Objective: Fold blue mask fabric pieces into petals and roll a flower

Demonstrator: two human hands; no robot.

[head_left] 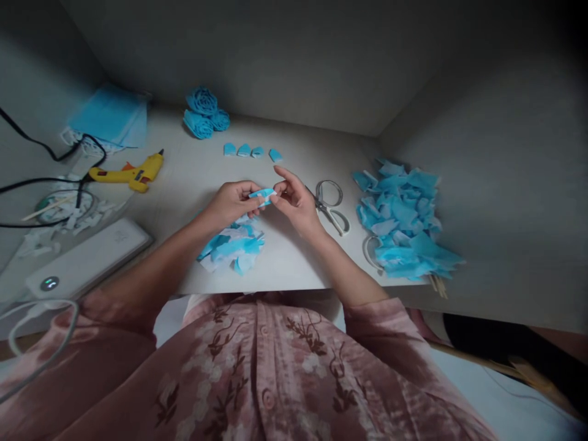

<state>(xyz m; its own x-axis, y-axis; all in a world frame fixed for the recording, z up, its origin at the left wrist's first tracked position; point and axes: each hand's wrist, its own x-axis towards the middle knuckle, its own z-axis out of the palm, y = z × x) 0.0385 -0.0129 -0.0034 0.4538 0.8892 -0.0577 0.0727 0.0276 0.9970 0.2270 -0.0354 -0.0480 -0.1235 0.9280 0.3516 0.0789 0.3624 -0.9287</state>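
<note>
A small blue and white fabric piece [263,196] is pinched between my two hands over the middle of the table. My left hand [235,201] grips its left end with thumb and fingers. At the right end, my right hand [295,201] holds it between thumb and fingers, the index finger raised. Several small folded blue pieces [244,150] lie in a row beyond my hands. Blue and white scraps [236,246] lie under and beside my left forearm. Scissors [327,208] rest just right of my right hand.
Three blue fabric flowers [203,113] stand at the back. On the left are blue sheets [111,116], a yellow glue gun [138,172], black cables, white scraps and a white power bank [92,257]. A large blue scrap pile [404,214] lies right, near the walls.
</note>
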